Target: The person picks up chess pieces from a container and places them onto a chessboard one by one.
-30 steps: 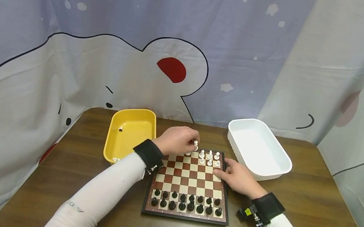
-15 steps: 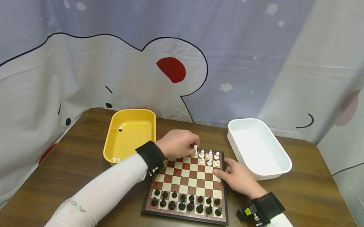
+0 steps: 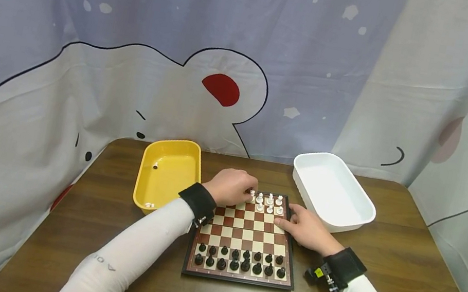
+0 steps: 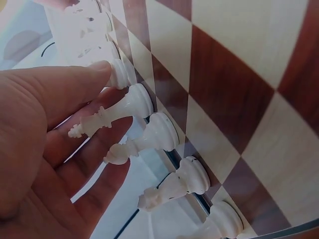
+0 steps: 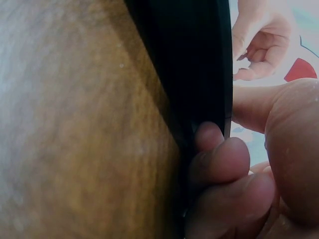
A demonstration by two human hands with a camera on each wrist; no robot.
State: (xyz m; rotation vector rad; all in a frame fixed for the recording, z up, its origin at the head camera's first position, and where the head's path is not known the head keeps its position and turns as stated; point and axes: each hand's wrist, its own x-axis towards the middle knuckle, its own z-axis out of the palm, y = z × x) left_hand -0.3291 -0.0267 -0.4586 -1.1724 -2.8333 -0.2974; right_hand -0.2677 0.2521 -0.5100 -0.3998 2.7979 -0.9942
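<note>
My left hand (image 3: 232, 187) is over the far row of the chessboard (image 3: 242, 233). In the left wrist view its thumb and a finger pinch a white chess piece (image 4: 119, 75), its upper part hidden by the thumb, its base at the board. Beside it stand a white king (image 4: 117, 112), a white bishop (image 4: 152, 135) and a white knight (image 4: 177, 183). My right hand (image 3: 309, 228) grips the board's right edge, thumb on top, fingers curled against the black side (image 5: 199, 64). Black chess pieces (image 3: 234, 265) fill the two near rows.
A yellow tray (image 3: 141, 171) with a few small pieces inside stands to the board's left. Behind and right of the board is a white tray (image 3: 369, 198). All rest on a wooden table (image 3: 385, 277), with a patterned curtain (image 3: 131, 91) behind.
My left hand has come down and slightly right, lowering the white chess piece from above the far row to the board. The right hand stays in place.
</note>
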